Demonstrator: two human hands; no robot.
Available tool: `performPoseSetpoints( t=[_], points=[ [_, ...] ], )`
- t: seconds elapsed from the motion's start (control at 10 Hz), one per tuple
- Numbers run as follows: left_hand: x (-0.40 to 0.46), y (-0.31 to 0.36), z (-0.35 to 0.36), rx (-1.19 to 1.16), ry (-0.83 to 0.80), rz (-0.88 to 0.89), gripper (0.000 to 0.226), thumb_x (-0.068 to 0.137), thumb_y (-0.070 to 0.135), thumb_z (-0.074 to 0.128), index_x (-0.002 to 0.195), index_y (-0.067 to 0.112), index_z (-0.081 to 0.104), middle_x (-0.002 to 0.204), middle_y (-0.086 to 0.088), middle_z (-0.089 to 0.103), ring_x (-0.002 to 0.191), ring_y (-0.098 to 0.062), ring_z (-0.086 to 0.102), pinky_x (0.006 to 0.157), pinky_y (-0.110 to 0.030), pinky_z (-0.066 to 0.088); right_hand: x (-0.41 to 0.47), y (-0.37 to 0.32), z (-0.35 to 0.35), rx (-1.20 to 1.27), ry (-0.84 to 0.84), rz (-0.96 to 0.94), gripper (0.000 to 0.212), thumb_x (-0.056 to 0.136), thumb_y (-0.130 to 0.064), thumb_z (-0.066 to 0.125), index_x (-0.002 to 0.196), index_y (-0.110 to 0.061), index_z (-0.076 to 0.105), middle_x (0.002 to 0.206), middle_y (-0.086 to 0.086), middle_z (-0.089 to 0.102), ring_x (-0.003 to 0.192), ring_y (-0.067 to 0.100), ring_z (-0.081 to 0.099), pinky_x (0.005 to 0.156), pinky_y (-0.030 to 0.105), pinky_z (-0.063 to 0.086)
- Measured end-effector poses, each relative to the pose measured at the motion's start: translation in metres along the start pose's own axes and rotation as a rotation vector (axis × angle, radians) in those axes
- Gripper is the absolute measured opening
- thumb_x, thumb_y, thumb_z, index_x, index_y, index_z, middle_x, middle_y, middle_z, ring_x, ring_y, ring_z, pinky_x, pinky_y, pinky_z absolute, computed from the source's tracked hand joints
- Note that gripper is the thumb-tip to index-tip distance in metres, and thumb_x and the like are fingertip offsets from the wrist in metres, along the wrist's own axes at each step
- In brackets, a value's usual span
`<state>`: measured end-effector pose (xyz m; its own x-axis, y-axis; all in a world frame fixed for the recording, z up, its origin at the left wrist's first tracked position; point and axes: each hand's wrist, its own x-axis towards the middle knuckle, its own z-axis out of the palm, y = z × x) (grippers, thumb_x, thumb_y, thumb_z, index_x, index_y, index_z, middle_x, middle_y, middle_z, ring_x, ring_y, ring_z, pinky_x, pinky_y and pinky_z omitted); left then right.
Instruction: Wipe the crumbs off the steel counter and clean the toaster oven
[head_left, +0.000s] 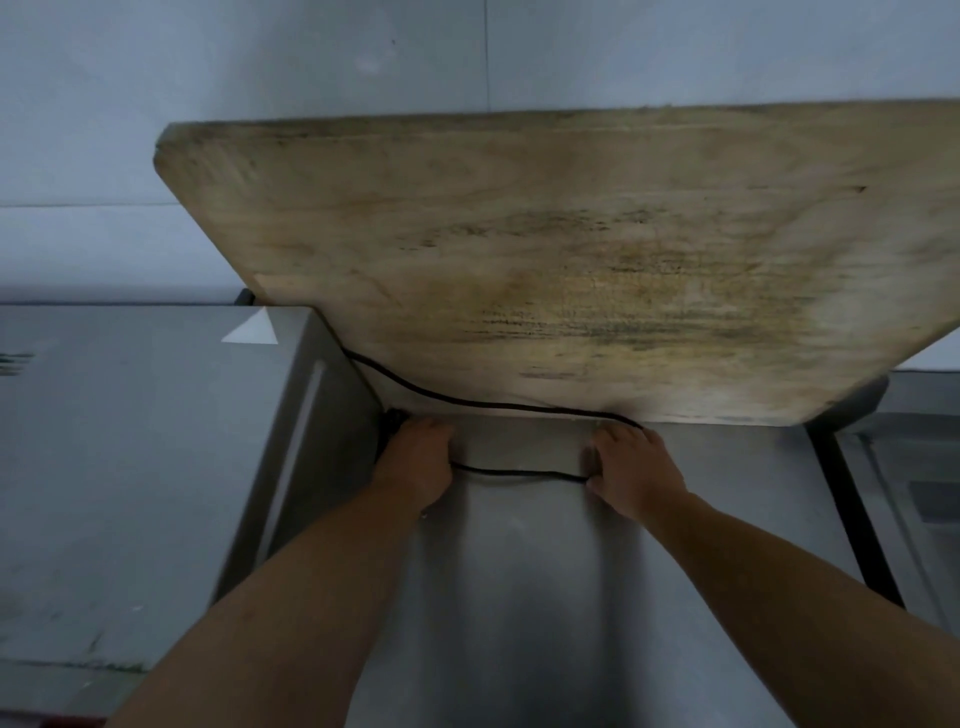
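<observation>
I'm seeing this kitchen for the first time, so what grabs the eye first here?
A big, stained wooden board fills the upper half, leaning back against the pale wall. Below it, the left hand and right hand reach onto the steel counter at the board's foot, with a black cord strung between them. A steel appliance stands to the left.

Worn, stained wooden board (571, 249); dull brushed steel counter (519, 597).
</observation>
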<state>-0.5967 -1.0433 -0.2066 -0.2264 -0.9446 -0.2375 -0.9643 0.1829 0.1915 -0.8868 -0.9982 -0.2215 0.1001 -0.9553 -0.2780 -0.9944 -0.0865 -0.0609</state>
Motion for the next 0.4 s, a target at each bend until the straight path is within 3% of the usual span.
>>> performPoseSetpoints(
  t=[0.2,0.3,0.4],
  points=[
    [-0.015,0.019,-0.011,-0.047,-0.013,0.071,0.047,0.086,0.026,0.06,0.131,0.014,0.056,0.133,-0.014,0.056,0.122,-0.032,0.047,0.104,-0.033,0.038,-0.015,-0.012,-0.018,0.09,-0.157,0.086,0.04,0.093,-0.027,0.049,0.132,-0.016,0.047,0.136,0.01,0.049,0.126,0.03,0.045,0.101,0.043,0.042],
    [-0.032,0.029,-0.018,0.012,-0.027,0.102,0.04,0.087,0.025,0.053,0.125,0.014,0.056,0.129,-0.013,0.057,0.118,-0.032,0.048,0.098,-0.033,0.038,-0.032,-0.026,-0.03,0.122,-0.247,0.088,0.039,0.089,-0.02,0.047,0.128,-0.017,0.047,0.125,0.012,0.053,0.112,0.033,0.054,0.091,0.043,0.048],
    [-0.047,0.039,-0.022,0.071,-0.041,0.142,0.036,0.09,0.022,0.051,0.124,0.01,0.052,0.127,-0.014,0.055,0.12,-0.031,0.045,0.097,-0.034,0.037,-0.035,-0.039,-0.041,0.119,-0.229,0.052,0.042,0.085,-0.017,0.048,0.127,-0.015,0.047,0.123,0.014,0.053,0.11,0.034,0.055,0.089,0.044,0.05]
  ],
)
